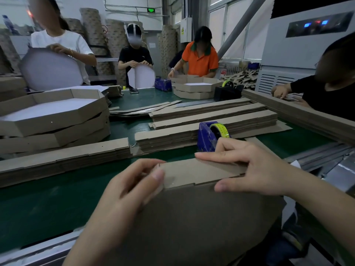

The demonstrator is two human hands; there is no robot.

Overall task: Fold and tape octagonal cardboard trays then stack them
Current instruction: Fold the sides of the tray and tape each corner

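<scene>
A brown octagonal cardboard tray [194, 217] stands tilted toward me at the table's near edge, its plain underside facing me. My left hand [132, 185] grips its upper left corner, thumb on the side flap. My right hand [247, 169] pinches the top flap [201, 171], fingers over the upper edge and thumb on the near face. A blue tape dispenser [207, 137] with a yellow-green roll sits just behind my right hand. A stack of finished trays [53, 120] with white insides rests at the left.
Piles of flat cardboard strips [211, 116] cover the green table [48, 204] ahead, and a long pile [63, 160] lies to my left. Several other people work around the table. A second tray stack [196, 87] and two more dispensers stand at the far end.
</scene>
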